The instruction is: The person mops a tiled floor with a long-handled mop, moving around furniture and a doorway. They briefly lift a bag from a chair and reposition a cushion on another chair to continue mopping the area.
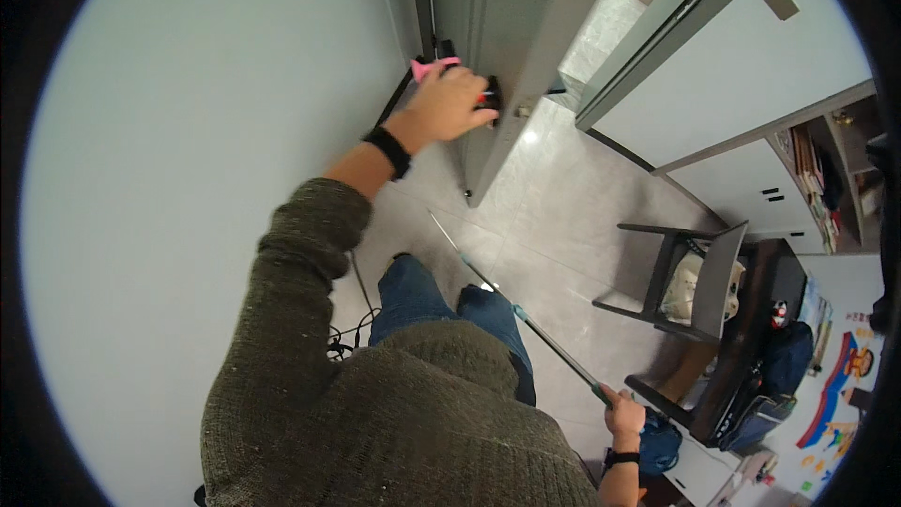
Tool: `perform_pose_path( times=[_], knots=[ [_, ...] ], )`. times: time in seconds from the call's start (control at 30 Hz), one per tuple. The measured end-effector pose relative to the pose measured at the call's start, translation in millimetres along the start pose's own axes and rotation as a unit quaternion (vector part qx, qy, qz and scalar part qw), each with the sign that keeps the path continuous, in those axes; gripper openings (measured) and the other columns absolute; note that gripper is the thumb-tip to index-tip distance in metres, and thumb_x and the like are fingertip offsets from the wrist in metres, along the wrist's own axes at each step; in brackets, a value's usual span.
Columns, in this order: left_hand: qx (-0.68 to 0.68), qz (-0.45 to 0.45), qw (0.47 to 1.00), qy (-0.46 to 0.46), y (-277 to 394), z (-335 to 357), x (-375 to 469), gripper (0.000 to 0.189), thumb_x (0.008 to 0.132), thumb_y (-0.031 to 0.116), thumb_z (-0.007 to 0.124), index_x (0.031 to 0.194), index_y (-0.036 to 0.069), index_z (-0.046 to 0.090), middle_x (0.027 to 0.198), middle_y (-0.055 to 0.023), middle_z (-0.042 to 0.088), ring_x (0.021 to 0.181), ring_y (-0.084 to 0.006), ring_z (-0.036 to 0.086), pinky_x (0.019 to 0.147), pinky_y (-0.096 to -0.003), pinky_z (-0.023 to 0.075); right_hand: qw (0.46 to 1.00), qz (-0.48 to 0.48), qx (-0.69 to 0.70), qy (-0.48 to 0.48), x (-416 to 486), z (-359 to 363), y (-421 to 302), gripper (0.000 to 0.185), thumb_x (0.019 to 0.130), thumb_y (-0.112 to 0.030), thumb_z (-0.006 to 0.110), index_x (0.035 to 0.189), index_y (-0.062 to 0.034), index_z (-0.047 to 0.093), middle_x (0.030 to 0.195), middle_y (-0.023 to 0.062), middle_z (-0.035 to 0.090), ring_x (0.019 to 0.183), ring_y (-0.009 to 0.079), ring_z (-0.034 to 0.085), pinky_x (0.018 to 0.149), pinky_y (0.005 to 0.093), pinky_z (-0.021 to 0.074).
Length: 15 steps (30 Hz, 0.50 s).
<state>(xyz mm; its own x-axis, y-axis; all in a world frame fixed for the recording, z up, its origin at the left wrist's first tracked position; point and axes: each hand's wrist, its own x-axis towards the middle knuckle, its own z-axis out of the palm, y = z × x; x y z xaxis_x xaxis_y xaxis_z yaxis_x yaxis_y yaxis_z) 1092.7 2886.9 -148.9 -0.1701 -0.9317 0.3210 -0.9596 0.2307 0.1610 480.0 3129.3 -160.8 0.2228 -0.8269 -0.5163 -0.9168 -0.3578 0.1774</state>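
Observation:
My left hand (450, 102) reaches to the grey door (510, 35), its fingers over a black and red object (493, 95) beside the door's face. Whether the fingers grip this object cannot be told. A pink object (424, 70) shows just behind the fingers, partly hidden by them. Lower right, my right hand (623, 414) is closed round the green grip end of a thin telescopic metal pole (556, 346). The pole slants up and left across the front of my legs, and its narrow tip is above the tiled floor (556, 225).
A white wall (155, 190) runs along the left. Dark cables (345, 345) lie by my legs. To the right stand a dark chair (718, 289) with a bag on it, a dark desk (774, 274) and a cabinet with bookshelves (746, 183). Beyond the door is a doorway.

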Motion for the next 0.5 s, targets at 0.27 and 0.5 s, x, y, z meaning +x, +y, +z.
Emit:
perform_pose_path(
  times=[0.27,0.5],
  knots=[
    [-0.071,-0.066,0.993,0.061,57,16,51,0.045,0.079,0.043,0.064,0.101,0.004,0.058,0.103,-0.0114,0.059,0.112,-0.0265,0.049,0.105,-0.0568,0.0228,0.991,-0.007,0.123,-0.047,123,-15,-184,0.054,0.083,-0.023,0.062,0.133,-0.0368,0.048,0.094,0.0116,0.063,0.081,0.0348,0.065,0.07,0.0471,0.0532],
    [-0.008,-0.033,0.999,0.032,61,39,73,0.056,0.086,0.041,0.055,0.124,0.002,0.051,0.117,-0.0118,0.056,0.122,-0.0292,0.041,0.109,-0.0631,0.0141,0.977,-0.07,0.197,-0.031,311,-30,-348,0.056,0.085,-0.03,0.059,0.138,-0.0192,0.044,0.099,0.0206,0.067,0.092,0.0388,0.064,0.08,0.0476,0.051]
  ],
)
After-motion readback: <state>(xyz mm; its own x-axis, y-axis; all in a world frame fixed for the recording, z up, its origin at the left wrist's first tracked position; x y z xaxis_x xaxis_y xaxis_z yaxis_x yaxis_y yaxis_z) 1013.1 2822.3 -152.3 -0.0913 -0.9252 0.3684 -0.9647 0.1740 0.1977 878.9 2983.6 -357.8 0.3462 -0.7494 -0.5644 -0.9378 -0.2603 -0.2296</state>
